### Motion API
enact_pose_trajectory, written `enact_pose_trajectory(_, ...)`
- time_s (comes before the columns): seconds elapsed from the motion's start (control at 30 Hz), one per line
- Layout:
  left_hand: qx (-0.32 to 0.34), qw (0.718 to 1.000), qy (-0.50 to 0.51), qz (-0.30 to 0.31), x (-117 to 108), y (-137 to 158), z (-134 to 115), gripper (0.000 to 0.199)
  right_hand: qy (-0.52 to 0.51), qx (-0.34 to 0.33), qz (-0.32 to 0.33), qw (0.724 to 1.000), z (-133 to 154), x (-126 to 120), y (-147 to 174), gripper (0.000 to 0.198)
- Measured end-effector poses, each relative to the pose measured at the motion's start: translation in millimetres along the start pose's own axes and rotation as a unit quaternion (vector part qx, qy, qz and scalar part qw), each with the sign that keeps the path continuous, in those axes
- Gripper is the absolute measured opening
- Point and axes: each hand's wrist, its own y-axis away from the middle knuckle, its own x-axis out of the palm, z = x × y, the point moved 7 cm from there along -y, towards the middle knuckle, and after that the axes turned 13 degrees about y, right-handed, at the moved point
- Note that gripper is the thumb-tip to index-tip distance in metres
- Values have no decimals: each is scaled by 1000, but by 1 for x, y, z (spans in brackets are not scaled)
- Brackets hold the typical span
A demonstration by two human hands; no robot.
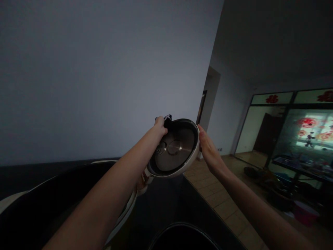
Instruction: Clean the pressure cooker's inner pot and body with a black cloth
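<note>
A round lid (pixel 180 152) with a cream outer shell, dark seal and grey metal inner plate stands tilted up in the middle, like the lid of a rice cooker. At its upper left edge, the closed fingers of my left hand (pixel 160 125) grip a black cloth (pixel 168 121) with a pale edge. My right hand (pixel 208 147) lies against the lid's outer right side, its fingers stretched out along the rim. Below my left forearm, the cream cooker body (pixel 127 211) with a dark inside is partly hidden. A hinge (pixel 142 184) shows between body and lid.
Everything stands on a dark counter (pixel 166 201) against a plain wall (pixel 104 76). A dark round rim (pixel 182 225) shows at the bottom edge. To the right are a tiled floor (pixel 223 194), a pink bucket (pixel 305 212) and a cluttered table (pixel 304 166) before glass panels.
</note>
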Motion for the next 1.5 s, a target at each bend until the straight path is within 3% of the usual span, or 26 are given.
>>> enact_pose_trajectory(0.3,-13,998,-61,-24,-20,24,-4,21,-5,1,19,1000,-1,1,3,66)
enact_pose_trajectory(0.57,40,990,-135,-26,-26,35,-57,19,-17,11,12,1000,-3,0,1,70)
enact_pose_trajectory(0.7,21,978,-206,-28,-37,47,-69,19,-6,10,6,1000,-2,-1,2,73)
enact_pose_trajectory(0.8,-11,967,-250,-39,-52,54,-64,21,13,4,-2,1000,0,-2,1,80)
enact_pose_trajectory(0.93,-50,959,-276,-47,-67,58,-38,18,20,2,-11,1000,2,-1,-1,79)
enact_pose_trajectory(1.13,-65,952,-297,-43,-68,57,-2,17,4,-4,-6,1000,0,-2,1,71)
enact_pose_trajectory(1.4,-47,958,-278,-59,-66,40,-7,9,18,-8,-14,1000,0,0,2,73)
enact_pose_trajectory(1.5,-42,969,-239,-55,-60,28,-5,22,24,-8,-15,1000,2,0,2,69)
